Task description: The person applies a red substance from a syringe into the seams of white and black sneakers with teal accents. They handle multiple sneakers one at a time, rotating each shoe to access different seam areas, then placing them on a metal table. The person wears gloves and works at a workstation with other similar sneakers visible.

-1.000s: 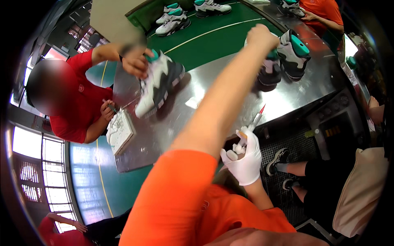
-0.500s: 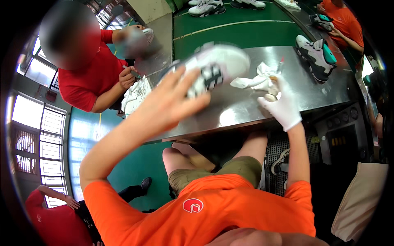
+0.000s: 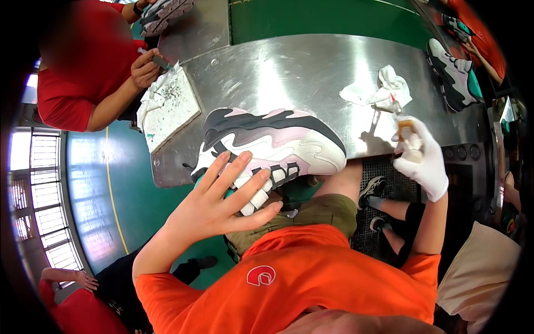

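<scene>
A white, pink and black sneaker (image 3: 278,139) lies sideways at the table's near edge, its toe to the right and its sole facing away. My bare left hand (image 3: 231,192) grips it at the straps and tongue, fingers spread over the upper. My right hand (image 3: 423,158), in a white glove, is closed around a small tool (image 3: 407,129) with a brown and pale handle; its exact kind cannot be made out. Just beyond that hand, a crumpled white cloth (image 3: 392,86) lies on the metal table (image 3: 300,72), with a small red-tipped item beside it.
Another sneaker (image 3: 453,75) stands at the table's right end. On the left, a person in a red shirt (image 3: 83,72) holds a marker-like tool over a stained white pad (image 3: 172,108). A green surface (image 3: 322,19) runs along the far side. Knobs and dark equipment sit below right.
The sneaker has come down and nearer, turning its side up, with my left hand still on it. My right hand has moved right and nearer, away from the cloth.
</scene>
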`<state>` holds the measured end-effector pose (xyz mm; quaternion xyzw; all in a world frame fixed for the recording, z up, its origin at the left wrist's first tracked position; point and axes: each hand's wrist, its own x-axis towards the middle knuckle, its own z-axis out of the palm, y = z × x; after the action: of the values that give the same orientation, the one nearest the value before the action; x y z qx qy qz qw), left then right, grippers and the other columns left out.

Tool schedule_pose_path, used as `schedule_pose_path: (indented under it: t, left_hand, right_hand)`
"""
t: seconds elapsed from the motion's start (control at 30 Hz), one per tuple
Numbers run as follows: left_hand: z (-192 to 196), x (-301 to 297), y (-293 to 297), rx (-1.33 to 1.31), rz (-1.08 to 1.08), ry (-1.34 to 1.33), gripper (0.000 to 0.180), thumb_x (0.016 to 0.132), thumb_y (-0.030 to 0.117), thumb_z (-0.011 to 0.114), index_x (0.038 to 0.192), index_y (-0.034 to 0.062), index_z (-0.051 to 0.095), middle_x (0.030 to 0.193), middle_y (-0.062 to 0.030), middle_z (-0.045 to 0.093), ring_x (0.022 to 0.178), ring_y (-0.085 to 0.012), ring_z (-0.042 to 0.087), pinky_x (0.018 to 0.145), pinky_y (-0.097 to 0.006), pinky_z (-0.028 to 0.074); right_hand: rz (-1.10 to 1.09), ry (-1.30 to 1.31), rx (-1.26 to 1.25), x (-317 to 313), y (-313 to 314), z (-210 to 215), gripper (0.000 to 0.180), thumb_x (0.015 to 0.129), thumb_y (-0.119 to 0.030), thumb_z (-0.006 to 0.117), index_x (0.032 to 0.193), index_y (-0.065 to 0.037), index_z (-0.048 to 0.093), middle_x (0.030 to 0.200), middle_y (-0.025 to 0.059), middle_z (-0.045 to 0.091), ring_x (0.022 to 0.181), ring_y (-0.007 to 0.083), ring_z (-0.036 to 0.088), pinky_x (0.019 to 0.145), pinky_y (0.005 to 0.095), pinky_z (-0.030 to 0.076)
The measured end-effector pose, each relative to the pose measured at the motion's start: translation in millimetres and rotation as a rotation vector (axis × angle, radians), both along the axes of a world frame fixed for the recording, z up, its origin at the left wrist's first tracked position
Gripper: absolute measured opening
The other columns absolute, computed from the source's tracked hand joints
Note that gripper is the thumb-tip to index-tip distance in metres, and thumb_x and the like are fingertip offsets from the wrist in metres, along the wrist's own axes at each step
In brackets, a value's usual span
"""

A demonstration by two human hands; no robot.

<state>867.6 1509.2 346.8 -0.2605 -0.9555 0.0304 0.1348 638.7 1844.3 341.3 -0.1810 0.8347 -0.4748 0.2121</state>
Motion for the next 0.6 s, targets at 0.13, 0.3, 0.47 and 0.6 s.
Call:
schedule_pose_path:
  t: [0.13, 0.3, 0.47, 0.6]
  left_hand:
    - [-4, -5, -5, 0.096, 0.014, 0.024, 0.040, 0.086, 0.021, 0.069, 0.122, 0.0334, 0.056, 0.137, -0.0072, 0.054, 0.124, -0.0336, 0.056, 0.106, -0.046, 0.046]
    - [0, -12, -7, 0.180, 0.040, 0.019, 0.028, 0.079, 0.017, 0.076, 0.104, 0.0223, 0.064, 0.126, -0.0147, 0.063, 0.117, -0.0341, 0.062, 0.100, -0.045, 0.051]
    - [3, -18, -9, 0.227, 0.030, 0.023, 0.023, 0.079, 0.016, 0.074, 0.100, 0.0207, 0.066, 0.124, -0.0137, 0.064, 0.116, -0.0331, 0.063, 0.101, -0.045, 0.051]
    - [3, -21, -10, 0.258, 0.034, 0.022, 0.022, 0.078, 0.015, 0.074, 0.099, 0.0209, 0.067, 0.125, -0.0133, 0.064, 0.116, -0.0330, 0.063, 0.101, -0.045, 0.050]
  right_hand:
    - [-0.059, -0.094, 0.020, -4, -5, -1, 0.072, 0.064, -0.002, 0.071, 0.134, -0.006, 0.054, 0.097, 0.0032, 0.060, 0.083, 0.0098, 0.058, 0.075, 0.0236, 0.049]
    - [-0.059, -0.138, -0.163, -4, 6, 6, 0.074, 0.062, -0.003, 0.071, 0.134, -0.009, 0.055, 0.100, 0.0048, 0.060, 0.084, 0.0119, 0.059, 0.077, 0.0249, 0.050]
    - [-0.052, -0.139, -0.148, -5, 6, 11, 0.076, 0.062, -0.001, 0.067, 0.136, -0.006, 0.053, 0.100, 0.0059, 0.060, 0.083, 0.0128, 0.058, 0.076, 0.0246, 0.049]
    - [0.032, -0.092, 0.141, -7, -6, 12, 0.074, 0.064, 0.000, 0.062, 0.137, -0.004, 0.051, 0.099, 0.0065, 0.060, 0.082, 0.0119, 0.058, 0.074, 0.0246, 0.050]
